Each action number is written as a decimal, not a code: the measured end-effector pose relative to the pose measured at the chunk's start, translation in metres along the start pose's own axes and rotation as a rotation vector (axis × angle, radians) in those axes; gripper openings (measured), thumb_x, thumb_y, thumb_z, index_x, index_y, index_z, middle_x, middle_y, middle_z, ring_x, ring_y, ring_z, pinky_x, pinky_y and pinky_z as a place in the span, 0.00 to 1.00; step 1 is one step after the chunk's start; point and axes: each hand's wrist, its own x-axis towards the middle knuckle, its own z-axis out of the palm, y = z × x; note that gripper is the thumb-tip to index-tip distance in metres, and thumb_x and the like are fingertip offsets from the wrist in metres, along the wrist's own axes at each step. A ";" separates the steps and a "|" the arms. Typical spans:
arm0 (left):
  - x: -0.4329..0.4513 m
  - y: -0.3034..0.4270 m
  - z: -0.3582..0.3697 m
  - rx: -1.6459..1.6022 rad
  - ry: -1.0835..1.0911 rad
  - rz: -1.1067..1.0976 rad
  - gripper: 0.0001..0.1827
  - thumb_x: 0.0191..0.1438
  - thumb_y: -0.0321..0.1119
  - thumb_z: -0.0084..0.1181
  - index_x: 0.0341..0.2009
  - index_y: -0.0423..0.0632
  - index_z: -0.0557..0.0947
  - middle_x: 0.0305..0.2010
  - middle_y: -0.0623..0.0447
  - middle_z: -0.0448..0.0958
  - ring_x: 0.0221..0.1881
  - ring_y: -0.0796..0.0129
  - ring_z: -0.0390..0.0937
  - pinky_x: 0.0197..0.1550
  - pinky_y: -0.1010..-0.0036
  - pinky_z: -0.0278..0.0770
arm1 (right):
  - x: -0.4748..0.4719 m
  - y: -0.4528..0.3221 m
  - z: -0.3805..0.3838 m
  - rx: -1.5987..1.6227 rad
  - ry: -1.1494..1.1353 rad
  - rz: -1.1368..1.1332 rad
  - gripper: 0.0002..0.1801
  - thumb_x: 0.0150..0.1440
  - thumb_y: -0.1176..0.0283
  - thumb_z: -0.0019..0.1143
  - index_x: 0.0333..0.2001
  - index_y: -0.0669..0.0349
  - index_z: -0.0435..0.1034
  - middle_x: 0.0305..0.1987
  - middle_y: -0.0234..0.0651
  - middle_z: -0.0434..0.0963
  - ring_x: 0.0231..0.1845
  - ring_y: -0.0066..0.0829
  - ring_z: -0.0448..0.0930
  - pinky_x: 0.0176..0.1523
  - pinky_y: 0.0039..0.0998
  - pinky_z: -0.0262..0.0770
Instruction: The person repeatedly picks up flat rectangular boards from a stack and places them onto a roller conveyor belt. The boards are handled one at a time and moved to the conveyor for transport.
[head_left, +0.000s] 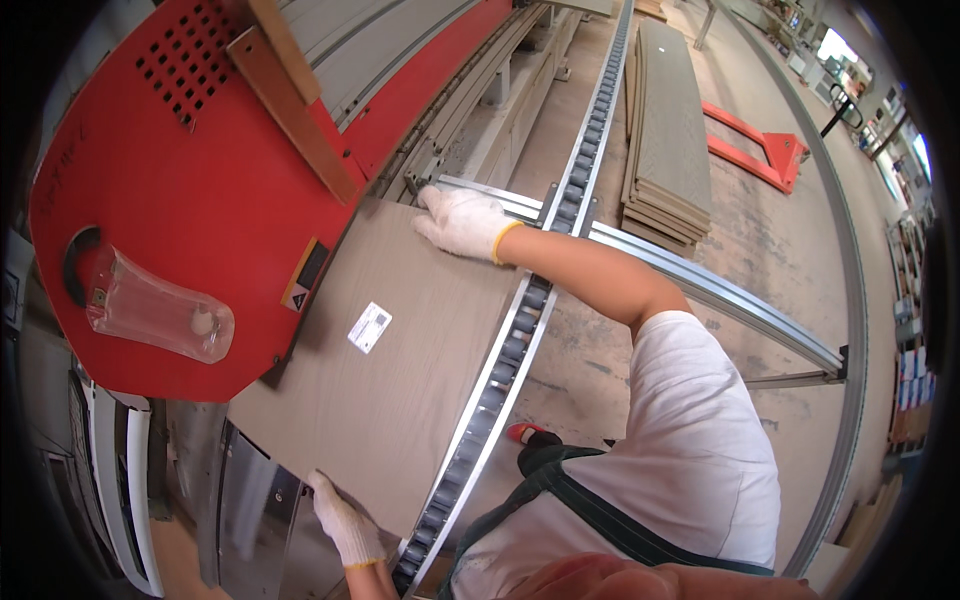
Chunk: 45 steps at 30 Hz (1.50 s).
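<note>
A flat wood-grain panel with a white printed label lies in front of me, partly under a red machine housing. Its near side rests along a roller track. My right hand, in a white knitted glove with a yellow cuff, grips the panel's edge by its far right corner, thumb on the top face. My left hand, gloved the same way, holds the opposite edge at lower left; some of its fingers are hidden.
Aluminium crossbars run from the track to a long rail on my right. A stack of similar panels stands beyond the track, next to a red-orange pallet jack. A clear plastic cover hangs on the housing.
</note>
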 end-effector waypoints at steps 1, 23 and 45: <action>0.000 0.002 0.017 0.013 0.014 0.009 0.36 0.72 0.54 0.50 0.70 0.35 0.69 0.70 0.44 0.72 0.66 0.54 0.72 0.68 0.59 0.70 | -0.010 0.001 0.003 -0.090 0.226 -0.149 0.24 0.67 0.56 0.50 0.58 0.63 0.70 0.54 0.55 0.78 0.57 0.55 0.79 0.59 0.48 0.75; -0.180 -0.037 -0.163 1.145 0.591 1.122 0.13 0.62 0.36 0.60 0.46 0.41 0.81 0.40 0.43 0.81 0.39 0.51 0.82 0.48 0.62 0.80 | -0.362 -0.201 0.152 0.425 -1.054 -1.018 0.13 0.67 0.70 0.53 0.47 0.66 0.79 0.44 0.46 0.83 0.45 0.47 0.83 0.52 0.38 0.79; -0.409 -0.466 -0.410 -0.659 1.272 -0.277 0.34 0.66 0.59 0.56 0.56 0.39 0.72 0.45 0.48 0.81 0.41 0.64 0.80 0.38 0.69 0.81 | -0.503 -0.389 0.643 -0.481 -0.314 -1.373 0.31 0.61 0.45 0.59 0.52 0.63 0.74 0.54 0.47 0.79 0.59 0.47 0.77 0.59 0.49 0.75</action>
